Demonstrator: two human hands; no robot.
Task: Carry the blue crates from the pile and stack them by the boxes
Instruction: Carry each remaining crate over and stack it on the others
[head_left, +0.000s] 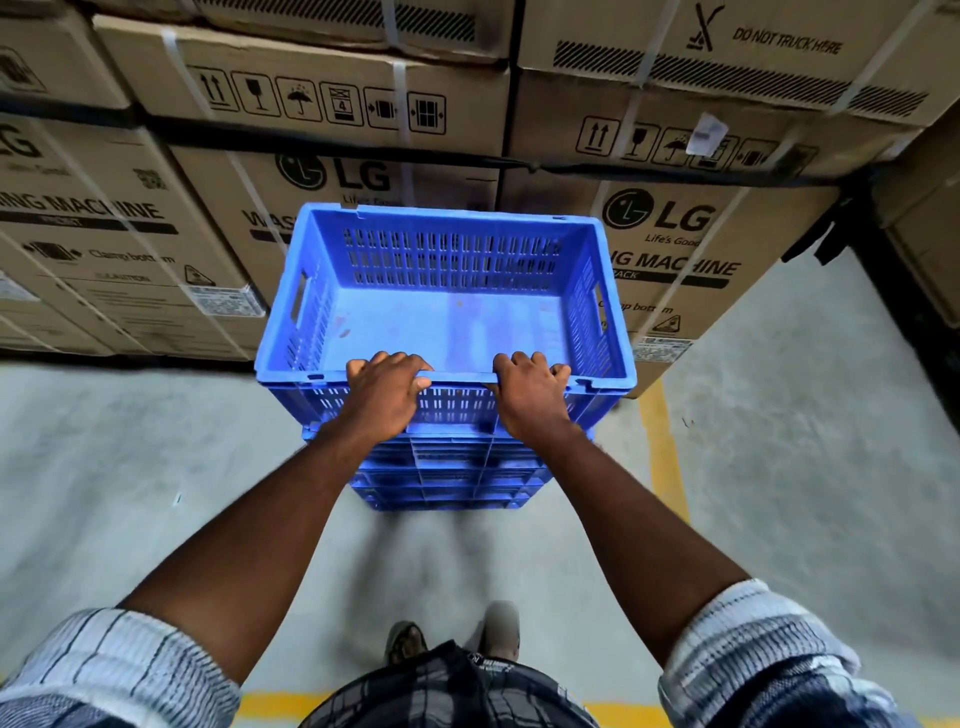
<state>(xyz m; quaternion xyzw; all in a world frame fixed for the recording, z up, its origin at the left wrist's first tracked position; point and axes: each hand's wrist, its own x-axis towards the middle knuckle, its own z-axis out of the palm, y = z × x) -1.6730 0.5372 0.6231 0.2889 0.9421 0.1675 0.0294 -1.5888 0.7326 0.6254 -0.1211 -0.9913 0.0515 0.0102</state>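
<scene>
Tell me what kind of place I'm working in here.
Probably a warehouse or appliance storeroom: strapped washing machine boxes stacked high, a bare concrete floor with a yellow painted line, and blue plastic crates stacked by them.

The top crate (452, 257) is bright blue, its walls patterned with rows of narrow slots. The crates beneath (447, 478) are the same blue (a shade darker in shadow). The boxes (119, 171) are brown cardboard printed in black, crossed by white straps (400, 98). The floor (805, 441) is pale grey with yellow lines (662, 441). The sleeves (130, 660) are white with thin dark stripes, the shirt (447, 691) dark plaid.
</scene>
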